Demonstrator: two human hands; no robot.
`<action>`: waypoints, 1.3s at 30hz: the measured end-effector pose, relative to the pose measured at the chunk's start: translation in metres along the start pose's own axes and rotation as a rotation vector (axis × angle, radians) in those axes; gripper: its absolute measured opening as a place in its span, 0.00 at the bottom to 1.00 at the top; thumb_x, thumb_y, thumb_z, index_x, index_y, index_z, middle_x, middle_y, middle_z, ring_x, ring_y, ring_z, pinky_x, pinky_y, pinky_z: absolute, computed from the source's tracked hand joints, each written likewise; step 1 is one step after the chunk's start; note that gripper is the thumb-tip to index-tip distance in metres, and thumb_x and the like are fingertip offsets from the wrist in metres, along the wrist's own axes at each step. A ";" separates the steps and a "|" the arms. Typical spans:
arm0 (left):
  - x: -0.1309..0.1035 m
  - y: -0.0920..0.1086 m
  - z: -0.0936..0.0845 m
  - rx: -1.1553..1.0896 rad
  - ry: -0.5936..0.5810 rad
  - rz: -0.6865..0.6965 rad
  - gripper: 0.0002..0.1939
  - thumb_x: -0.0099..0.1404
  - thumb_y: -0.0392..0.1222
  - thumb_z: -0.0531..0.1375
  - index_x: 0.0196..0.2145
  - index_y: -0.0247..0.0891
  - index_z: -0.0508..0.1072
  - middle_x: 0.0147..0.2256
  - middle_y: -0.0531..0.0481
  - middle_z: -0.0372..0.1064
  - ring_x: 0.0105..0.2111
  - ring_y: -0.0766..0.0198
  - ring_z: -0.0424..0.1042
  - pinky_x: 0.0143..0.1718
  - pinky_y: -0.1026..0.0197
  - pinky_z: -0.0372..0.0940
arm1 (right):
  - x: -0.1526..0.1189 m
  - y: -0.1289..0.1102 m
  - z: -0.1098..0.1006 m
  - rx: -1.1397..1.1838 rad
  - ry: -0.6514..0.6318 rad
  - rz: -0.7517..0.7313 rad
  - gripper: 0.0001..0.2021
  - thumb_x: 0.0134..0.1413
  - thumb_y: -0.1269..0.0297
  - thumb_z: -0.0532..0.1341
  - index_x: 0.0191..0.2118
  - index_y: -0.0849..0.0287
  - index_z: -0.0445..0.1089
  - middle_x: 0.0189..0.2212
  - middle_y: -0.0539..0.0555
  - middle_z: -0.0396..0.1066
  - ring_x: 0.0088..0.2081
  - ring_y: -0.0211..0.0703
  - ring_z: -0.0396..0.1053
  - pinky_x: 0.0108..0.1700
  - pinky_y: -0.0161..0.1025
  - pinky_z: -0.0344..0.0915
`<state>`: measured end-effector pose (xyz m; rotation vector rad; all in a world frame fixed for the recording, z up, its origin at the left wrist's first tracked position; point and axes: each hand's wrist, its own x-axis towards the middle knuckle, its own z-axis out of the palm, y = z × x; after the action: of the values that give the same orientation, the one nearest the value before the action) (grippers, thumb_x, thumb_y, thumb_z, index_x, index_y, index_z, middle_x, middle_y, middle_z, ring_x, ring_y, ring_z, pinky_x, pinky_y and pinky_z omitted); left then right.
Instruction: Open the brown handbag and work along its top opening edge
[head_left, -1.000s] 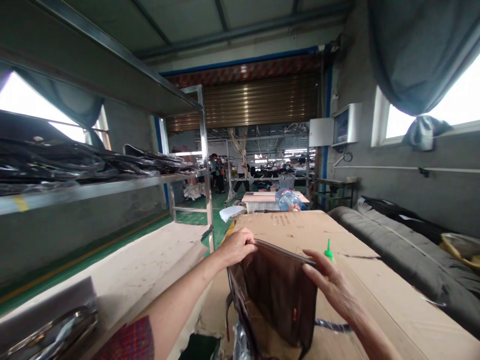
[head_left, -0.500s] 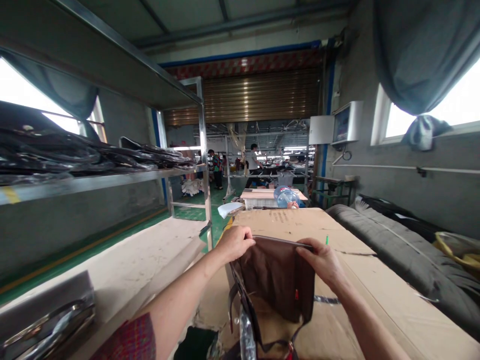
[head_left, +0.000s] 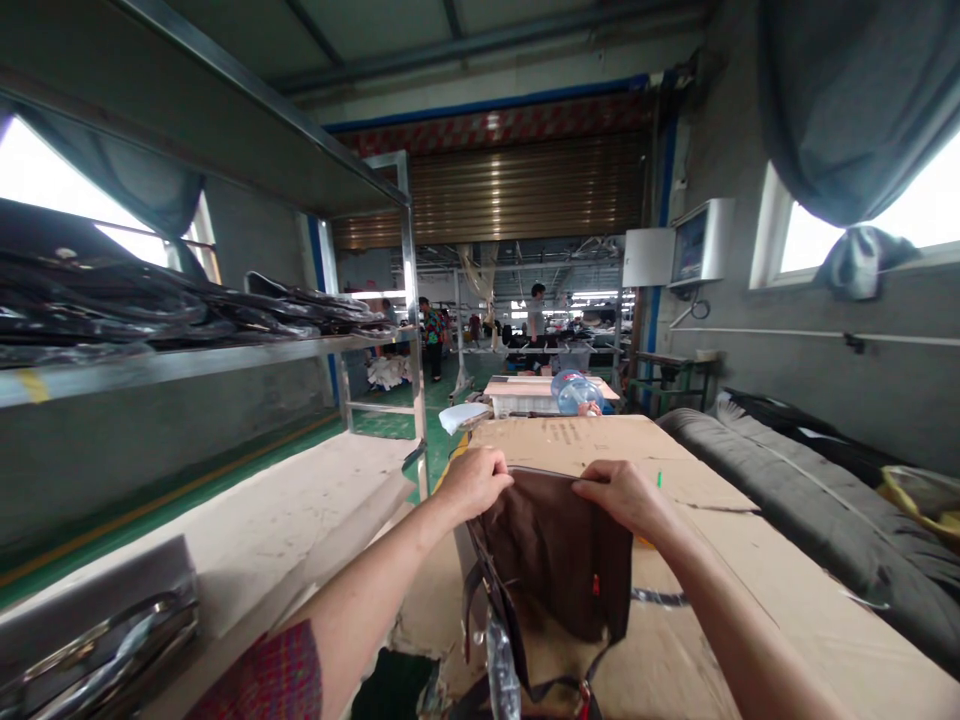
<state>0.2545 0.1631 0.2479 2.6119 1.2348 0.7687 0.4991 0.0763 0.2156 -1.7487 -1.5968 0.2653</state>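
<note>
A dark brown bag (head_left: 555, 560) hangs upright above the cardboard-covered table, its brown lining and a red zipper pull (head_left: 596, 584) facing me. My left hand (head_left: 478, 480) pinches the upper left corner of its rim. Farther right along the same edge, my right hand (head_left: 619, 490) grips with thumb and fingers closed. Straps and a piece of clear plastic wrap (head_left: 501, 660) dangle from the bag's lower left side. The bag's outer face is mostly hidden from me.
Cardboard (head_left: 720, 560) covers the table. On the left, a metal rack (head_left: 225, 358) bears several plastic-wrapped dark bags (head_left: 150, 300); a grey bag (head_left: 112, 620) lies below. Rolled grey fabric (head_left: 780, 510) runs along the right. A blue water bottle (head_left: 576, 392) and people stand farther back.
My right hand has slid left along the bag's top edge, nearer to my left hand. The left hand keeps its hold. A person in the background has moved right.
</note>
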 end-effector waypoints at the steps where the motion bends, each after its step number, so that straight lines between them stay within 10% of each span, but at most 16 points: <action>1: 0.000 0.000 0.000 0.002 0.005 -0.002 0.07 0.61 0.34 0.67 0.27 0.39 0.75 0.34 0.52 0.75 0.39 0.61 0.73 0.41 0.61 0.60 | 0.002 -0.004 -0.002 -0.046 -0.009 -0.009 0.09 0.56 0.60 0.64 0.29 0.58 0.79 0.21 0.49 0.73 0.28 0.44 0.71 0.30 0.38 0.59; 17: -0.001 -0.004 0.001 -0.022 0.066 -0.022 0.06 0.59 0.33 0.67 0.26 0.38 0.76 0.29 0.52 0.74 0.34 0.62 0.71 0.36 0.61 0.58 | 0.022 -0.068 0.016 -0.322 -0.127 -0.097 0.12 0.66 0.54 0.66 0.38 0.59 0.78 0.34 0.52 0.79 0.39 0.46 0.77 0.47 0.47 0.72; 39: -0.013 -0.025 -0.010 0.067 0.074 -0.082 0.05 0.62 0.29 0.64 0.30 0.35 0.78 0.35 0.46 0.76 0.39 0.57 0.74 0.41 0.60 0.61 | 0.046 -0.079 0.039 -0.297 -0.190 -0.149 0.13 0.67 0.54 0.66 0.41 0.60 0.77 0.38 0.53 0.78 0.43 0.47 0.77 0.49 0.49 0.74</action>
<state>0.2261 0.1686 0.2429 2.5880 1.4018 0.8295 0.4242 0.1292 0.2529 -1.8561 -1.9768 0.1293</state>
